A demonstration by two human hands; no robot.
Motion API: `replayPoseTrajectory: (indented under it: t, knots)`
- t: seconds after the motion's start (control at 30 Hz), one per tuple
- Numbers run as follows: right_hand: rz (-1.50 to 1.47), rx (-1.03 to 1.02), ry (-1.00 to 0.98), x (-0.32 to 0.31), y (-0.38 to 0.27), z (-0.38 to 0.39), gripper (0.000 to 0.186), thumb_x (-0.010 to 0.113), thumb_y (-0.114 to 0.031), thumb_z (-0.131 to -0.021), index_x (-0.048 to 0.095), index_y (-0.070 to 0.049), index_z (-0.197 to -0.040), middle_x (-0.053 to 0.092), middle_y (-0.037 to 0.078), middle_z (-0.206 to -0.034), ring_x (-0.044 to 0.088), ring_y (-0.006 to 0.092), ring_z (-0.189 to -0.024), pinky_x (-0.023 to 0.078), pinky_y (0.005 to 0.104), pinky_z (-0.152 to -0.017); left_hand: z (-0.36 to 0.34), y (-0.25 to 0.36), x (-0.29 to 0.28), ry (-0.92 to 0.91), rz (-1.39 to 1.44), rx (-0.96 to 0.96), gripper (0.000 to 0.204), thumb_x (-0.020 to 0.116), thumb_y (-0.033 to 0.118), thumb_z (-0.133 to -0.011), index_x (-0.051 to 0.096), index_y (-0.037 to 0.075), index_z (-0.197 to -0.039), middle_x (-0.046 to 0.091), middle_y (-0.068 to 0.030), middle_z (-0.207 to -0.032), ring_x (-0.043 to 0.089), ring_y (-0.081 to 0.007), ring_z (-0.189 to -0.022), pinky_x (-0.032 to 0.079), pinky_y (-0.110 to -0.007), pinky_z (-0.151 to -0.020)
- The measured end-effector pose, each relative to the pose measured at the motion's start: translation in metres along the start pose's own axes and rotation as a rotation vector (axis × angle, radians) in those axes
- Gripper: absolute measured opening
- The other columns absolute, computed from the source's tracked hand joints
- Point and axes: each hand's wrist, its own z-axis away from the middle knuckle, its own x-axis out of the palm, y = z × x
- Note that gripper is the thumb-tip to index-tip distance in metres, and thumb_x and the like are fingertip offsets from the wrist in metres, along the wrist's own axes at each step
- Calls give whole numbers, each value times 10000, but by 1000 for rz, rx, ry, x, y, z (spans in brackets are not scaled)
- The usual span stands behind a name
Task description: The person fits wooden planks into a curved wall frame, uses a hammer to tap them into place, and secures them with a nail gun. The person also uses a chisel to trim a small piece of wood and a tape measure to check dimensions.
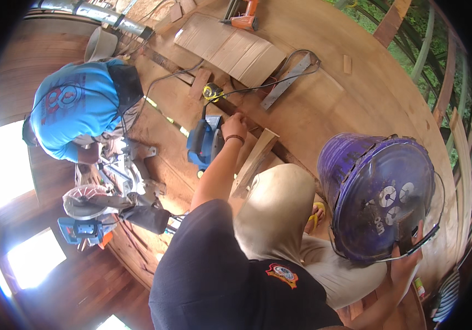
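My left hand (235, 126), with a dark bracelet at its wrist, reaches beside a blue electric planer (205, 140) on the floor. Its fingers are curled near a dark wooden beam (255, 129); what they hold, if anything, is hidden. A lighter wood piece (258, 157) lies at an angle between that hand and my knee. At the right, my right hand (406, 261) is by the rim of a purple lidded bucket (379, 192). Its fingers are closed on a dark flat piece (405, 224) against the lid, close to the wire handle.
Another person in a blue shirt (73, 107) bends over a miter saw (109, 187) at the left. Flattened cardboard (230, 49), an orange nail gun (245, 19), a metal strip (286, 82) and a yellow-black tape measure (212, 92) lie ahead. A black cord (247, 88) crosses the floor.
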Motion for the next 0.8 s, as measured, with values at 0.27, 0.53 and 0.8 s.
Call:
replayPoseTrajectory:
  t: [0.27,0.53,0.8]
  knots:
    - [-331,229,-50,-101,14,35,381,570,-24,-913,558,28,-1291,604,132,-968,590,177,-793,502,308,-763,71,9,-71,-227,1299,-419,282,636,244,-1034,660,-16,-1140,670,-59,-831,698,-168,-723,584,-289,-638]
    - [-837,-297,-921,-61,-41,36,507,618,-363,-984,484,83,-1184,611,133,-831,612,185,-614,565,331,-592,121,-23,-13,-214,898,-424,301,630,279,-1005,745,1,-1026,743,-113,-855,719,-205,-765,561,-362,-708]
    - [-419,-364,-515,90,-159,76,182,610,0,-917,593,10,-1097,645,69,-896,560,87,-662,471,258,-609,131,-30,25,113,573,44,203,673,255,-907,772,80,-938,727,-170,-984,691,-386,-919,554,-470,-826]
